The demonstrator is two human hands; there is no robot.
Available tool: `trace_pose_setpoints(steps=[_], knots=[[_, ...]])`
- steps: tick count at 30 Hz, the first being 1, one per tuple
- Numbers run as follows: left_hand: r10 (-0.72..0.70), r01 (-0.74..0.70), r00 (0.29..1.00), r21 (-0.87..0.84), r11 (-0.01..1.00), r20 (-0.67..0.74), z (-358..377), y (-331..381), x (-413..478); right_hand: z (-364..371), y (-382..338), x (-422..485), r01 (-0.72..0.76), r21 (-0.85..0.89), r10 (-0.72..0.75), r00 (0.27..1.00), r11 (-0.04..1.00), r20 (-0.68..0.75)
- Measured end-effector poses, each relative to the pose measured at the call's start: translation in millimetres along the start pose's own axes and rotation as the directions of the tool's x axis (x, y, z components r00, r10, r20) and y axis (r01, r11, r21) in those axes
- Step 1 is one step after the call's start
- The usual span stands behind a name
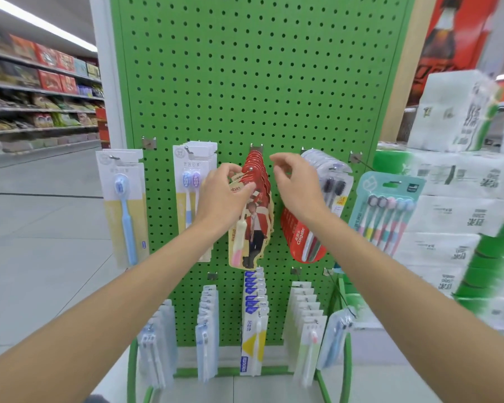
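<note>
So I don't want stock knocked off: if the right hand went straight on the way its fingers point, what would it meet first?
Most likely the red-topped toothbrush packs, which the right hand points left at. Depth is unclear; it could pass in front of them.

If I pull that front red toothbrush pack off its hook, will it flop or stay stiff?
Probably stiff: the toothbrush pack looks like flat card with a plastic front. Likely light, since the left hand grips only its top. It may swing and snag on the hook threaded through it.
</note>
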State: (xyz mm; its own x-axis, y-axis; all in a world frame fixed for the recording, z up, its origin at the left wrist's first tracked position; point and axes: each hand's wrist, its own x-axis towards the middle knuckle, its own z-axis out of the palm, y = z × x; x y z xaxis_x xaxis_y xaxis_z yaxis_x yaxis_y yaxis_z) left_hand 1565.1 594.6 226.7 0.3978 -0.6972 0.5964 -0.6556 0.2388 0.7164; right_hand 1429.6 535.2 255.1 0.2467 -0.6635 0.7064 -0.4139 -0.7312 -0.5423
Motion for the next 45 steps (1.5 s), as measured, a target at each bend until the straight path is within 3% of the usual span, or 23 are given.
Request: trace_pose_setpoints(steps=[7,15,25,32,45], knots=[[-0.037,0.035,0.999,0.041,0.999,0.039,5.6,3.7,3.4,-8.0,-4.4,44.2,0.061,-0.095,-0.031,0.958,0.994,0.285],[-0.039,0.035,0.998,0.082,0.996,0.05,7.1,-7.9,7.1,-0.8,-5.5,60.8,0.016,-0.142,0.04,0.923,0.99,0.384],[-0.029,0.023,0.999,0.168,0.986,0.036,12.5,-14.1,11.1,-21.6,-6.5,56.3,-0.088,-0.114,0.111,0.971,0.99,0.211],[-0.033,0.033,0.999,0.21,0.977,-0.005,18.5,-12.4,11.6,-40.9,-4.3,23.8,0.031,-0.154,-0.011,0.991,0.988,0.13],[-0.024,0.043,0.997,0.269,0.962,-0.071,26.3,-9.0,6.0,-43.9,9.2,-47.8,0.122,-0.14,-0.129,0.991,0.983,-0.04]])
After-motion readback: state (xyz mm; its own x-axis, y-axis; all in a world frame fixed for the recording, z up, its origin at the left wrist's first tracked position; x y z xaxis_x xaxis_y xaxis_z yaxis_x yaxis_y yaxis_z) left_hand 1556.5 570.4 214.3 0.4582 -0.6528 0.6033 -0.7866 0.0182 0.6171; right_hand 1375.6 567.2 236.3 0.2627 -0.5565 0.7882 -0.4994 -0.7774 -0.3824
